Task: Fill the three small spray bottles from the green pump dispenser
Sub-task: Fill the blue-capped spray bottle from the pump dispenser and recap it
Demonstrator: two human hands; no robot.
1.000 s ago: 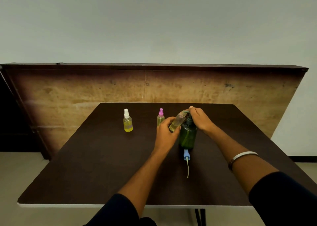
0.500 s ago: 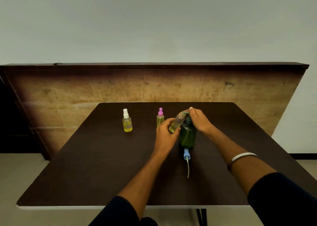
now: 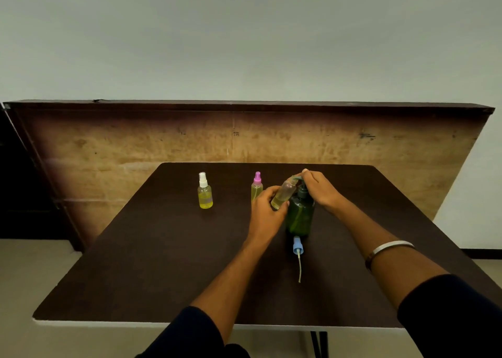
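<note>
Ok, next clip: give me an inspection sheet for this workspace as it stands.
Surface: dark table, white front edge.
Job's things: green dispenser upright; white-capped bottle and pink-capped bottle upright with yellow liquid; open bottle tilted at the spout, little liquid inside.
Clutter: blue sprayer with its tube lies before the dispenser.
Grippers: left hand holds the open bottle; right hand on the pump head.
Cables: nothing seen.
Surroundings: wooden board, pale wall.

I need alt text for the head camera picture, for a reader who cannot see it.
A person's left hand tilts a small uncapped bottle to the spout of a green dispenser, while the right hand rests on its pump. On the dark table stand a white-capped bottle and a pink-capped bottle with yellow liquid; a blue cap lies nearer.
</note>
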